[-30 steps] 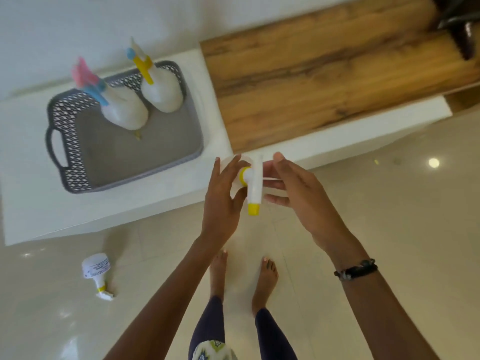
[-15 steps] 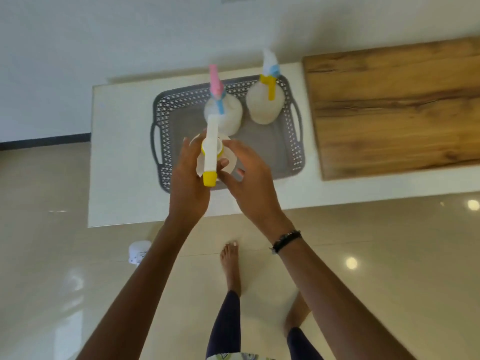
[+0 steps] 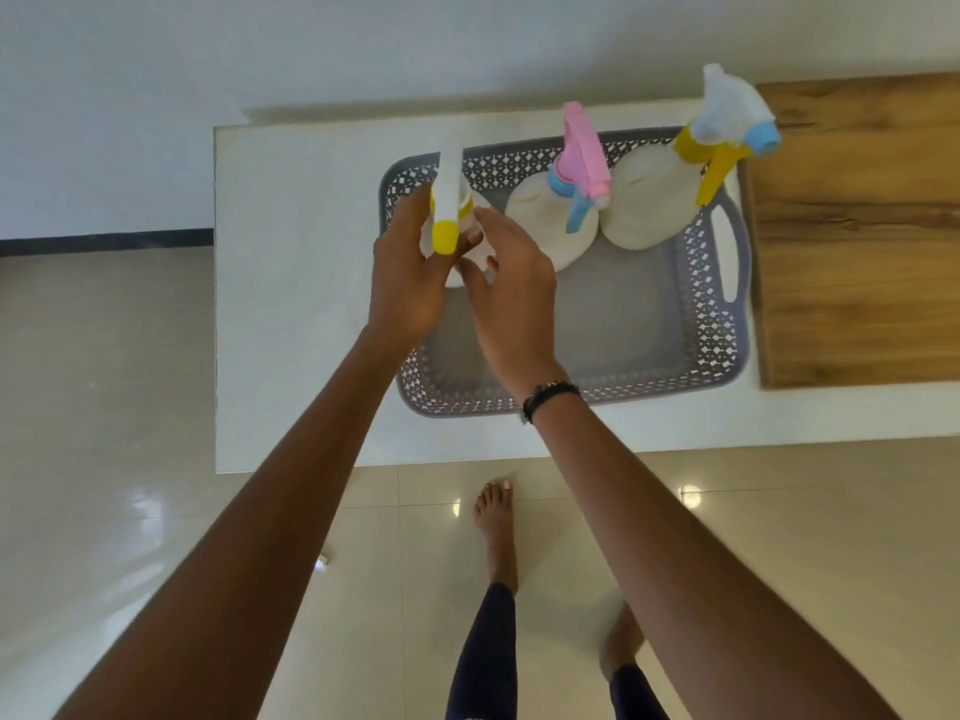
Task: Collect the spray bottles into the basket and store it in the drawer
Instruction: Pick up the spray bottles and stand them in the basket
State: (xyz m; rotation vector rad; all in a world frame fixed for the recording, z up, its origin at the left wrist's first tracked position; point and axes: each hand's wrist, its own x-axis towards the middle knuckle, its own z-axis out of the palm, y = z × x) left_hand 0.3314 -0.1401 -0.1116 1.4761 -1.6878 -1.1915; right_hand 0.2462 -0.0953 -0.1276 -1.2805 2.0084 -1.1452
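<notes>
A grey perforated basket (image 3: 724, 324) stands on the white counter (image 3: 291, 304). Two white spray bottles stand upright in its far half: one with a pink and blue trigger head (image 3: 582, 168), one with a yellow, white and blue head (image 3: 727, 132). Over the basket's far left corner, my left hand (image 3: 410, 272) grips a third white bottle with a white and yellow nozzle (image 3: 447, 200). My right hand (image 3: 511, 293) is just to its right, fingers spread, fingertips close to the bottle's body, holding nothing.
A wooden board (image 3: 857, 226) covers the counter to the right of the basket. Glossy beige floor tiles (image 3: 104, 407) lie in front and to the left. My bare feet (image 3: 496, 517) stand near the counter's front edge.
The held bottle has gone from in front of the counter to over the basket's left side. My right hand has come off the bottle and opened.
</notes>
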